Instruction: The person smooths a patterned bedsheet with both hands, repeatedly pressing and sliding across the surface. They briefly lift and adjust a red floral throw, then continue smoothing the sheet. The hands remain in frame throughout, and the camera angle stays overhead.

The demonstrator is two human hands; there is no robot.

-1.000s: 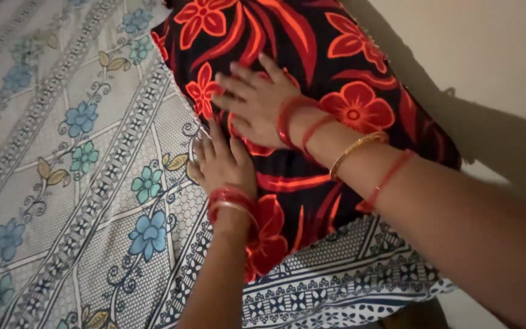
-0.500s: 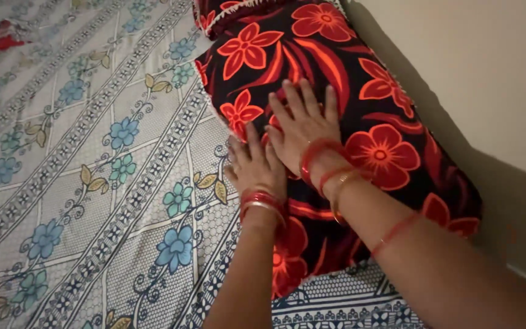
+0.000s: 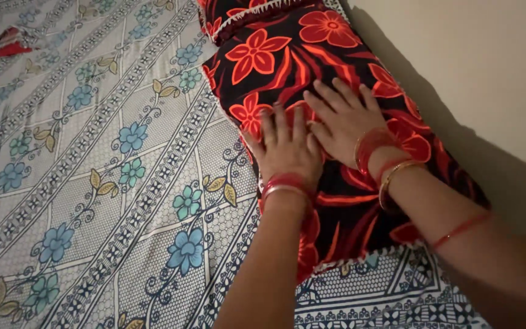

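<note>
A black pillow [image 3: 287, 55] with large red flowers lies along the wall on a bed. My left hand [image 3: 287, 149] rests flat on its near left edge, fingers spread, red bangles on the wrist. My right hand [image 3: 342, 119] lies flat beside it on the pillow's top, fingers apart, with red and gold bangles at the wrist. Neither hand grips anything. A second pillow [image 3: 238, 12] of the same cloth shows at the top.
A grey bedsheet [image 3: 105, 164] with blue flowers and patterned stripes covers the bed to the left. A plain beige wall [image 3: 470, 67] runs along the right side. A small red cloth [image 3: 10, 44] lies at the far left corner.
The view has swung back and left, showing more of the sheet and pillow. Both hands have shifted on the pillow and now lie flat side by side.
</note>
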